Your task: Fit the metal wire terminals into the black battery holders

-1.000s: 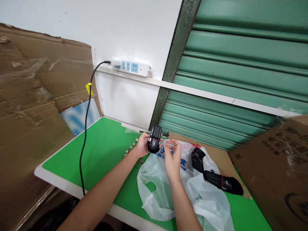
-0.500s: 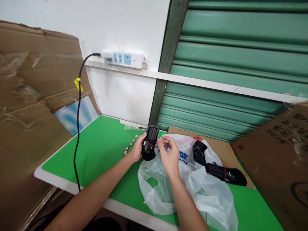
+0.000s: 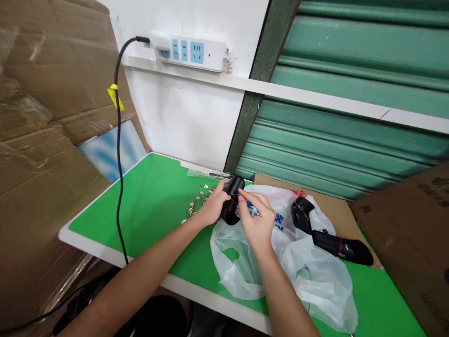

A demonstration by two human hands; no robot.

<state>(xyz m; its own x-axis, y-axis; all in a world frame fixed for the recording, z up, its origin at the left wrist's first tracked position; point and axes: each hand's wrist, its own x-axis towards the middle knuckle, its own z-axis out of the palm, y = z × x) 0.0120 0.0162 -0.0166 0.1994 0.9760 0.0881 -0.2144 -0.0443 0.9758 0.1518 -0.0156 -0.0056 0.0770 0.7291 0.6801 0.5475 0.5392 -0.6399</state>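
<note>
A black plastic part (image 3: pixel 229 213) with a thin red wire is held above the green table. My left hand (image 3: pixel 214 204) grips it from the left side, fingers closed round it. At its right side is my right hand (image 3: pixel 257 217), thumb and forefinger pinched together at the wire; what lies between them is too small to make out. Small white pieces on a thin wire (image 3: pixel 191 206) lie left of the part. Two more black parts rest to the right, a curved one (image 3: pixel 301 214) and a longer one (image 3: pixel 343 247).
A white plastic bag (image 3: pixel 322 290) spreads over the green table (image 3: pixel 147 206). A black cable (image 3: pixel 120 187) hangs from the power strip (image 3: pixel 213 51) past the table's left part. Cardboard boxes stand at the left (image 3: pixel 42 187) and right (image 3: pixel 414 224).
The camera view has shifted, so the table items appear displaced. My right fingers have moved in against the black part, and the part has turned in my left hand.
</note>
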